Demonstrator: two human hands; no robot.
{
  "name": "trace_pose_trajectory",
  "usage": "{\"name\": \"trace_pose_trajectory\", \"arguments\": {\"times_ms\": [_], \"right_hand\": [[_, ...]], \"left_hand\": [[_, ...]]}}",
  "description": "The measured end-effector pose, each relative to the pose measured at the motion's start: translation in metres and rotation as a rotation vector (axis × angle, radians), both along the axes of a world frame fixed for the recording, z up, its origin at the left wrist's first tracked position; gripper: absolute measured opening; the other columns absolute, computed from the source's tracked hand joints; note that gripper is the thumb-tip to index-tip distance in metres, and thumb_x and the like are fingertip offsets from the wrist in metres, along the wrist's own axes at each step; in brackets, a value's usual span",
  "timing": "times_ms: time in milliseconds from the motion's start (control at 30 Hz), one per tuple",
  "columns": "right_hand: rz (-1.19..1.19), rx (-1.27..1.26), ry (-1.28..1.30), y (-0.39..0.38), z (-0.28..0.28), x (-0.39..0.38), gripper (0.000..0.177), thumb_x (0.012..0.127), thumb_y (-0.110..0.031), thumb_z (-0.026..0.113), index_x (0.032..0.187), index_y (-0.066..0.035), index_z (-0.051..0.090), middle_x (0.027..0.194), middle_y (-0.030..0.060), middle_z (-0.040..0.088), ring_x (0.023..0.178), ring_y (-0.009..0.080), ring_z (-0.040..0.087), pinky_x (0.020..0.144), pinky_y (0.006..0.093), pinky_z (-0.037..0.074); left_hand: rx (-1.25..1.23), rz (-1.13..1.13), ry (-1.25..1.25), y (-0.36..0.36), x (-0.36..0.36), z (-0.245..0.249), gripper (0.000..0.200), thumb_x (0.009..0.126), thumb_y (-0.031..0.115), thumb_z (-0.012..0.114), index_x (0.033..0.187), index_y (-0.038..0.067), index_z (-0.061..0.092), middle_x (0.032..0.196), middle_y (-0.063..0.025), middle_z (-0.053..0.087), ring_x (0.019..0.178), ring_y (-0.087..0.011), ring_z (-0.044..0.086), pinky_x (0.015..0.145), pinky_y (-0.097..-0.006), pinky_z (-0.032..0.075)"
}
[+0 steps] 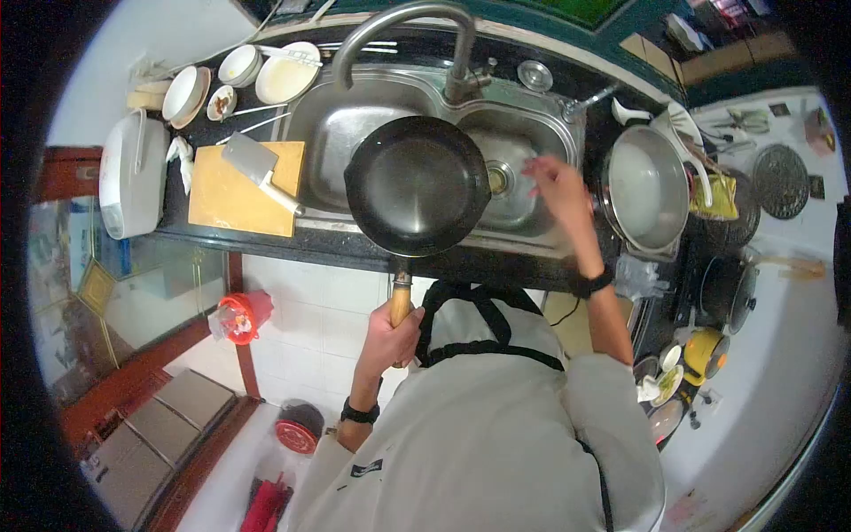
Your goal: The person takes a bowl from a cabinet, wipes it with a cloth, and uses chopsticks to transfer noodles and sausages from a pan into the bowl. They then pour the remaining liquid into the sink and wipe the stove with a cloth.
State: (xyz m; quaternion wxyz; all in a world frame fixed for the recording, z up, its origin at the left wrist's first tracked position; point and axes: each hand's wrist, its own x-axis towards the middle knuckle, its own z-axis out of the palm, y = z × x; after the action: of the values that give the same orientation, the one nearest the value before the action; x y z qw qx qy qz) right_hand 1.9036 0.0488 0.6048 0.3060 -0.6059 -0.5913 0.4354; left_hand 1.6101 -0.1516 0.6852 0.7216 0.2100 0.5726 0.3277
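Note:
My left hand [394,339] is wrapped round the wooden handle [402,297] of a dark frying pan [417,186]. The pan is held over the sink's divider and front edge, its round inside facing up. To its right, my right hand [558,191] hovers above the right sink basin [496,133], apart from the pan. Its fingers look loosely bent and spread, slightly blurred, with nothing visible in them. A curved metal faucet [461,53] arches behind the pan, its spout over the left basin [328,120].
Left of the sink, a cleaver [253,160] lies on a yellow cutting board [213,199]. Bowls [184,93] and a plate [288,75] stand behind it. A large metal pot [647,182] sits right of the sink. A white appliance [133,177] stands at far left.

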Motion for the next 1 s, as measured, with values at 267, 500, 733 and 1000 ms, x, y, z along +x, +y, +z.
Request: {"name": "trace_pose_trajectory", "arguments": {"times_ms": [267, 500, 733, 1000], "right_hand": [[-0.132, -0.181, 0.028, -0.17, 0.057, 0.026, 0.032, 0.093, -0.024, 0.05, 0.105, 0.004, 0.059, 0.085, 0.0123, 0.067, 0.066, 0.0155, 0.062, 0.062, 0.0285, 0.049], [-0.595, -0.206, 0.082, -0.412, 0.018, 0.037, 0.034, 0.092, -0.03, 0.05, 0.099, 0.002, 0.06, 0.079, 0.0101, 0.065, 0.069, 0.0154, 0.059, 0.067, 0.0269, 0.045], [-1.111, -0.359, 0.145, -0.675, -0.025, -0.034, 0.035, 0.092, -0.033, 0.049, 0.099, 0.0, 0.06, 0.077, 0.0141, 0.065, 0.07, 0.0242, 0.062, 0.067, 0.033, 0.048], [-1.554, -0.466, 0.244, -0.85, -0.023, -0.144, 0.038, 0.093, -0.033, 0.049, 0.104, 0.002, 0.057, 0.083, 0.0105, 0.067, 0.071, 0.0166, 0.063, 0.068, 0.0282, 0.048]], "left_hand": [[0.066, -0.318, 0.004, -0.032, 0.012, 0.003, 0.017, 0.089, 0.013, 0.056, 0.079, 0.005, 0.044, 0.048, 0.0008, 0.042, 0.033, -0.0069, 0.039, 0.03, -0.023, 0.03], [0.117, -0.73, 0.054, -0.085, 0.04, -0.004, 0.014, 0.09, 0.011, 0.054, 0.082, 0.005, 0.044, 0.047, 0.0, 0.042, 0.031, -0.0078, 0.038, 0.028, -0.0245, 0.028], [0.079, -1.089, -0.003, -0.187, 0.086, -0.007, 0.015, 0.09, 0.012, 0.054, 0.08, 0.007, 0.043, 0.047, 0.002, 0.039, 0.031, -0.0075, 0.036, 0.027, -0.0245, 0.025], [0.003, -1.543, -0.134, -0.3, 0.154, -0.004, 0.017, 0.09, 0.009, 0.053, 0.079, 0.007, 0.041, 0.046, 0.0026, 0.033, 0.029, -0.0077, 0.032, 0.024, -0.0248, 0.024]]}}
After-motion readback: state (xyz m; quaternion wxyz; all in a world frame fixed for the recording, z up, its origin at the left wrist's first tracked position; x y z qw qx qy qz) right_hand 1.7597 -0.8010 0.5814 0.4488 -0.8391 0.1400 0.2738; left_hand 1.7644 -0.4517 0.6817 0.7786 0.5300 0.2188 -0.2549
